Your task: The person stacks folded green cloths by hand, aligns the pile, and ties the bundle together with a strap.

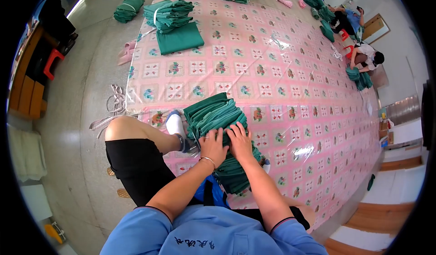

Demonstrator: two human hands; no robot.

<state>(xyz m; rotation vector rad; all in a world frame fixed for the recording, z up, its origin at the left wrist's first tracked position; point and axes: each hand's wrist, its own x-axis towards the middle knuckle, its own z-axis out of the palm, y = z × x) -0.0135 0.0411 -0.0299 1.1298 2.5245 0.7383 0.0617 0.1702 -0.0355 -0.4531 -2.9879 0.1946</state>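
Observation:
A stack of folded green cloths (213, 114) lies on the patterned sheet in front of my body, its many layers fanned along the side. My left hand (213, 145) rests on the near part of the stack, fingers spread, with a thin bracelet at its wrist. Beside it, my right hand (239, 142) also touches the cloth with its fingers apart. More folded green cloth (232, 173) shows under and below my hands, between my legs. The undersides of both hands are hidden.
A pink patterned plastic sheet (281, 91) covers the floor. Ahead stand a tied green bundle (168, 15) and a flat green cloth (180, 39). Pale cloth ties (116, 100) lie to the left. Another person (367, 57) handles green cloth at the far right.

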